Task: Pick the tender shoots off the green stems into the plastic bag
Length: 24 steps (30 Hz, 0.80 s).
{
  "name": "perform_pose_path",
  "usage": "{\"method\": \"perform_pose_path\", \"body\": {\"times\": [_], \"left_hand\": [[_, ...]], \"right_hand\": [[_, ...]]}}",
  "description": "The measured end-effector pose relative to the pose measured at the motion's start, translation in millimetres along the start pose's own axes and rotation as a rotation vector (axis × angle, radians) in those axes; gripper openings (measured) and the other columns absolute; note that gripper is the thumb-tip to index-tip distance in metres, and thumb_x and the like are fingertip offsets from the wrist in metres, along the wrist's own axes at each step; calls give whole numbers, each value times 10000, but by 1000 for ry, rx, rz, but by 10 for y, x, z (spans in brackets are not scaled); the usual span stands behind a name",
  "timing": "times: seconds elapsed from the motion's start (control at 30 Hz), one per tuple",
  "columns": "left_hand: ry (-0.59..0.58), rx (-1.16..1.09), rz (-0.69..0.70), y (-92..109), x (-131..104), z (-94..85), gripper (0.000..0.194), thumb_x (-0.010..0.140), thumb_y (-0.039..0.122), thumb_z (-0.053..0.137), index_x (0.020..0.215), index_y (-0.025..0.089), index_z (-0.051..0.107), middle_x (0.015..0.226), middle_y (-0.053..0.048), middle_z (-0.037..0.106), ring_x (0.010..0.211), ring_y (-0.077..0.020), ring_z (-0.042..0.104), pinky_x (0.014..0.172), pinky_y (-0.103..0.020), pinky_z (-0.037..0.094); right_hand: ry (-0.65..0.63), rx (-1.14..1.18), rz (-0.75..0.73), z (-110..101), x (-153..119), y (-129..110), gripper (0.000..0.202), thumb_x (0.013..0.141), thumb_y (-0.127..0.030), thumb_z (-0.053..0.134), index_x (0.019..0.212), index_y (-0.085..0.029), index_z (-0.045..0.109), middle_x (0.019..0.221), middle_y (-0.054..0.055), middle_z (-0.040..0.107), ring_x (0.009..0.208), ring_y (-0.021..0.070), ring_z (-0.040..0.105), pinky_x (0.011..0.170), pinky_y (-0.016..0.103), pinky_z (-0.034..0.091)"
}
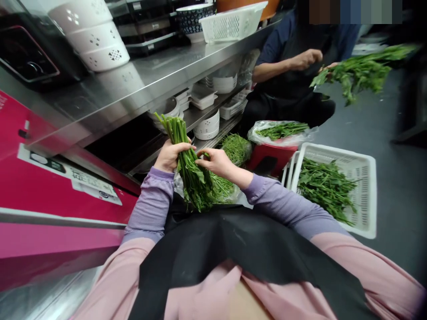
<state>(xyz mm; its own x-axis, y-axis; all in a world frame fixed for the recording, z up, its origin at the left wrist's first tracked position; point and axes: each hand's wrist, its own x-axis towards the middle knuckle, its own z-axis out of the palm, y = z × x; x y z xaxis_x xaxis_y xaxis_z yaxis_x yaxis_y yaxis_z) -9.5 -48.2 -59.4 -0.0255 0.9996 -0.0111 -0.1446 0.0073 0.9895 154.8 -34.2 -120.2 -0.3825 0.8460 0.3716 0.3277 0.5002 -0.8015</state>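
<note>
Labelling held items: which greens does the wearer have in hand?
The bunch in the left hand, with the right hand touching it. Other greens lie in the basket or plastic bags, or are held by the co-worker.

Bunch of leafy greens (189, 168), slanting in the left hand (169, 155) — bright stems (177, 128) up top, darker leaves (198, 192) drooping below!

The left grip (169, 155) holds a leafy bunch (193, 175) the right grip (217, 162) touches.
</note>
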Motion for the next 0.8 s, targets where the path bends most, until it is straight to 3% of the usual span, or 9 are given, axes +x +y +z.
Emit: {"method": "perform_pose_path", "body": {"times": [0.1, 0.23, 0.3, 0.4, 0.53, 0.6, 0.67, 0.73, 0.8], "left_hand": [[5, 27, 46, -57, 7, 73, 263, 505, 196, 722, 731, 112, 617, 620, -33, 631, 567, -163, 621, 583, -289, 510], [89, 76, 95, -86, 57, 32, 225, 497, 191, 714, 670, 116, 591, 548, -16, 590, 518, -156, 594, 536, -279, 490], [157, 124, 142, -84, 92, -42, 199, 491, 179, 700, 633, 120, 575, 513, -5, 567, 490, -152, 577, 508, -266, 473], [242, 242, 203, -69, 137, -197, 159, 486, 158, 671, 604, 125, 570, 496, 4, 556, 468, -144, 559, 482, -247, 448], [272, 410, 196, -32, 177, -373, 132, 476, 133, 641, 586, 131, 568, 477, 12, 547, 443, -141, 533, 440, -226, 399], [261, 498, 198, -5, 176, -378, 120, 468, 118, 641, 564, 128, 569, 470, 12, 544, 437, -136, 519, 433, -220, 380], [193, 531, 187, 31, 148, -306, 123, 473, 123, 659, 580, 117, 599, 493, -2, 568, 459, -141, 535, 458, -225, 399], [46, 448, 129, 77, 97, -171, 175, 487, 152, 694, 647, 106, 638, 597, -42, 633, 522, -164, 584, 515, -252, 450], [-127, 300, 68, 126, 43, -13, 237, 498, 178, 730, 708, 105, 649, 803, -100, 690, 599, -185, 626, 579, -296, 496]], "right_hand": [[32, 41, 50, 15, 3, -26, 158, 754, -310, 636, 832, -180, 682, 719, 12, 634, 660, 125, 531, 651, 242, 392], [200, 182, 159, -162, 25, 242, 213, 723, -346, 650, 822, -159, 678, 788, 42, 662, 750, 153, 578, 699, 257, 439], [364, 218, 184, -410, 89, 400, 232, 743, -359, 625, 835, -149, 658, 798, 46, 653, 764, 147, 581, 692, 251, 449], [640, 211, 175, -969, 203, 646, 230, 814, -368, 552, 815, -146, 608, 749, 34, 606, 717, 122, 561, 629, 230, 446], [779, 161, 122, -1713, 253, 884, 234, 853, -354, 535, 752, -145, 569, 652, 5, 529, 602, 93, 511, 542, 211, 416], [741, 160, 125, -1897, 240, 881, 222, 841, -326, 563, 727, -136, 579, 610, -4, 509, 543, 77, 472, 499, 201, 385], [623, 152, 136, -1903, 218, 771, 193, 810, -295, 606, 728, -120, 607, 583, -9, 516, 494, 57, 425, 458, 186, 343], [389, 153, 170, -1761, 193, 578, 173, 777, -280, 644, 755, -108, 641, 561, -15, 530, 448, 40, 380, 417, 175, 293], [56, 193, 218, -1533, 165, 357, 192, 753, -292, 672, 792, -104, 666, 528, -24, 528, 406, 33, 347, 383, 174, 251]]}}
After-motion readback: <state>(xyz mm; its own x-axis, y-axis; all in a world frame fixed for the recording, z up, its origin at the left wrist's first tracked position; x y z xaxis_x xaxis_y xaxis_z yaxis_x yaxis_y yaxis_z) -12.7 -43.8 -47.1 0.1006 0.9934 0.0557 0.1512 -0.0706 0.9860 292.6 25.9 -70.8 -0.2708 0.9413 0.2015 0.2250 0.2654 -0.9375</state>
